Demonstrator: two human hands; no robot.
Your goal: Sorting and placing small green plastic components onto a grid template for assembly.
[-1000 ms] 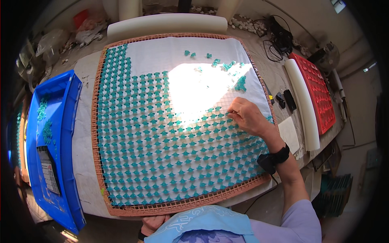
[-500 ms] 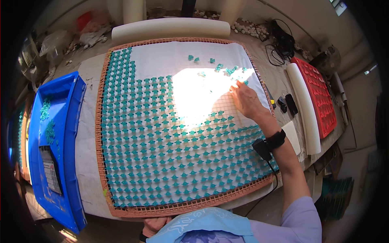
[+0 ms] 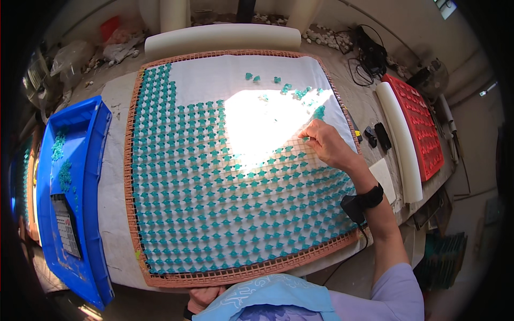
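A white cloth (image 3: 201, 80) lies over a brown lattice rack (image 3: 129, 160), with rows of small teal turtle-shaped pieces (image 3: 230, 220) set out on it. Over the right part of the cloth, my right hand (image 3: 327, 143) pinches one teal piece (image 3: 305, 139) at the fingertips, close above the end of a row. Just beyond the hand is a small cluster of loose teal pieces (image 3: 319, 112), and several more lie scattered farther back. My left hand (image 3: 206, 297) is closed at the rack's near edge, partly hidden; what it grips cannot be made out. Bright sunlight washes out the cloth's middle.
At the left stands a blue tray (image 3: 88, 176) with teal pieces and a calculator (image 3: 65, 227) in it. A white roll (image 3: 225, 40) lies behind the rack. To the right are another white roll (image 3: 399, 142), a red tray (image 3: 415, 128) and small black items (image 3: 381, 135).
My right hand has come nearer to me from the loose pieces, with a teal piece between its fingertips. My left hand stays in place.
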